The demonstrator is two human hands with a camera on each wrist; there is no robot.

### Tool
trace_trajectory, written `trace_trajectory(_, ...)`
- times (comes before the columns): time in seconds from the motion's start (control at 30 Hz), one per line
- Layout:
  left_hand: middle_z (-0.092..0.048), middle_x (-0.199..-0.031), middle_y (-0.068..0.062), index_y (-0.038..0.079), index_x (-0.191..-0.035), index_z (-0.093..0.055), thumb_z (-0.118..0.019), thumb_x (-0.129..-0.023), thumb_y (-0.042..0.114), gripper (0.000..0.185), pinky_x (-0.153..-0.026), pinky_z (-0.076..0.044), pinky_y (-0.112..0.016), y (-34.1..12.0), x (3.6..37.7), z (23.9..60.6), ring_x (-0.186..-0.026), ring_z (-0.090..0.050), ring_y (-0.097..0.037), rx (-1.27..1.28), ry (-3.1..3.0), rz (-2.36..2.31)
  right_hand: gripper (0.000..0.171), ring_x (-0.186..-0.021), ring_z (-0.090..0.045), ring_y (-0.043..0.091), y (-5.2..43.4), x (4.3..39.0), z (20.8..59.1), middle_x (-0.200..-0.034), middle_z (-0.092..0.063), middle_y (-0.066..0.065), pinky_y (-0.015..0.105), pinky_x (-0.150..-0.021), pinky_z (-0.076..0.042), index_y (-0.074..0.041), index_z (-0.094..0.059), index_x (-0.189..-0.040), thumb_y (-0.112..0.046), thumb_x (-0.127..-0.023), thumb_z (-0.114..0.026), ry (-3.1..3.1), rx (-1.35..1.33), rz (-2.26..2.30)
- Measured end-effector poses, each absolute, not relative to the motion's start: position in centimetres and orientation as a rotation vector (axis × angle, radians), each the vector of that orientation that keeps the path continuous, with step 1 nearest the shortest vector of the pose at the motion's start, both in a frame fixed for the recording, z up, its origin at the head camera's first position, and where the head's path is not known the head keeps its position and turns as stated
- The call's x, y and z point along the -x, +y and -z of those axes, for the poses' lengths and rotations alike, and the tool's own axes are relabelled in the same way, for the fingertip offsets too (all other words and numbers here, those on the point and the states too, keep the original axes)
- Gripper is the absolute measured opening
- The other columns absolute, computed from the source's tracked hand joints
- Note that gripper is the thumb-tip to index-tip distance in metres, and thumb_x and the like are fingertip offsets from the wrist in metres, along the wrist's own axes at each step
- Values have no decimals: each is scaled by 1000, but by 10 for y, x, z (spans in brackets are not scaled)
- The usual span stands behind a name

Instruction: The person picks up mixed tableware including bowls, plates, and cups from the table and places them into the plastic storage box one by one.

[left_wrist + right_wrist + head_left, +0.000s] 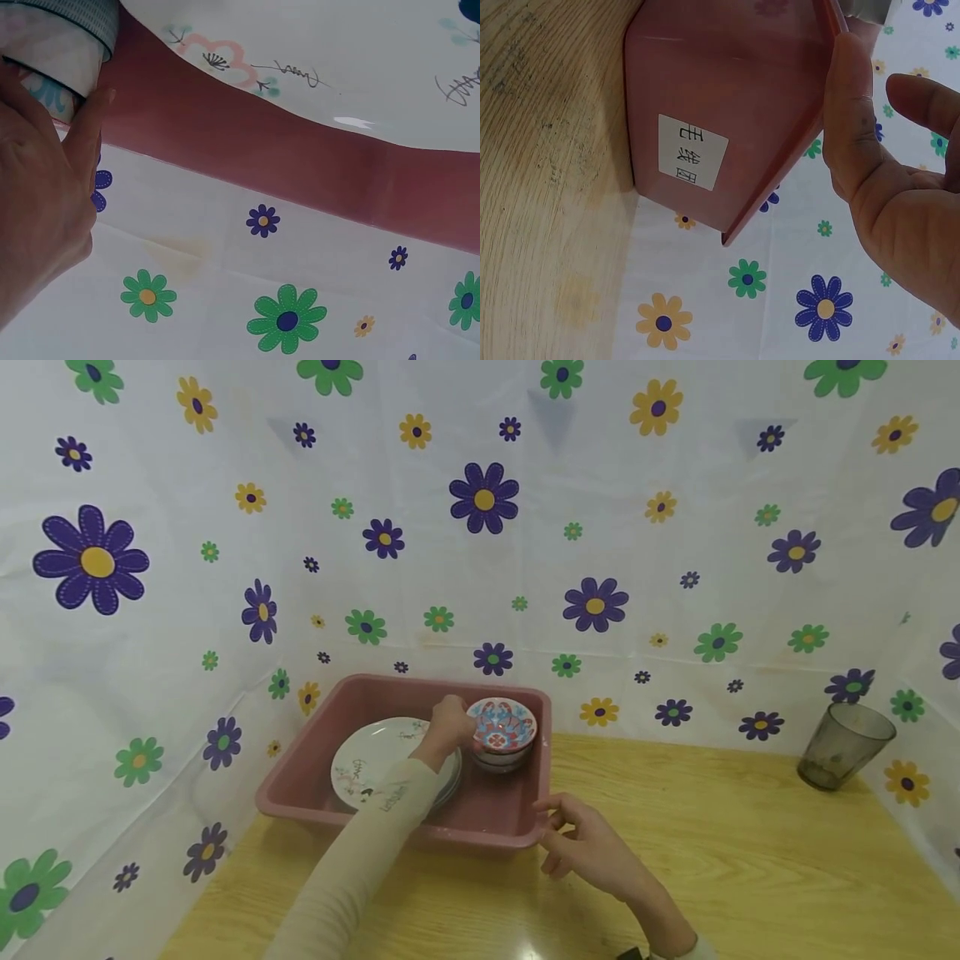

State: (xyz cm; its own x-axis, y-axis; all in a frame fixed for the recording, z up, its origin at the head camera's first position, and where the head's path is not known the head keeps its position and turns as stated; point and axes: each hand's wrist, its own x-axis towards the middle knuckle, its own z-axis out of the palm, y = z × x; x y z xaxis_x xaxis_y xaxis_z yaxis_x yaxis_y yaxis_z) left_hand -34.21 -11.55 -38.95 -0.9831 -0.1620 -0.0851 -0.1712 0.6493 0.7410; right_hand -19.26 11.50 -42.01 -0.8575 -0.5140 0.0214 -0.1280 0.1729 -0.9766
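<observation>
In the head view, a stack of bowls (501, 760) stands at the right inside a pink tub (517, 814). The top bowl (504, 725) has a red and blue pattern inside. My left hand (452, 725) grips the bowls at their left side; its fingers lie against them in the left wrist view, partly out of frame. White plates (375, 752) with floral print lie stacked beside the bowls, under my left forearm. My right hand (592, 852) is at the tub's front right corner, fingers loosely bent and holding nothing; a fingertip (851, 64) is at the rim.
A grey see-through cup (847, 745) stands tilted-looking at the right of the wooden table (697, 810). Flowered white sheeting (600, 552) closes off the back and sides. A white label (692, 152) with handwriting is on the tub's outer wall.
</observation>
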Motion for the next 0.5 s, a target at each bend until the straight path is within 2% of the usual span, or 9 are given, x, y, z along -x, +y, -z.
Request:
trace_trajectory(0.23, -66, -99, -22, -8, -98, -63, -69, -81, -3, 19, -89, -55, -36, -115, 339, 392, -98, -62, -31, 246, 2916, -1162, 37, -71, -68, 24, 116, 192, 419, -98, -56, 19, 38, -63, -61, 4, -50, -133, -9, -99, -55, 2141, 620, 1718)
trace_trajectory(0.5, -66, -97, -21, -7, -94, -63, -69, -78, -4, 18, -87, -54, -36, -115, 337, 390, -90, -57, -26, 238, 2922, -1136, 36, -72, -68, 25, 117, 192, 420, -100, -56, 23, 40, -64, -61, 5, -49, -133, -9, -100, -54, 2137, 632, 1713)
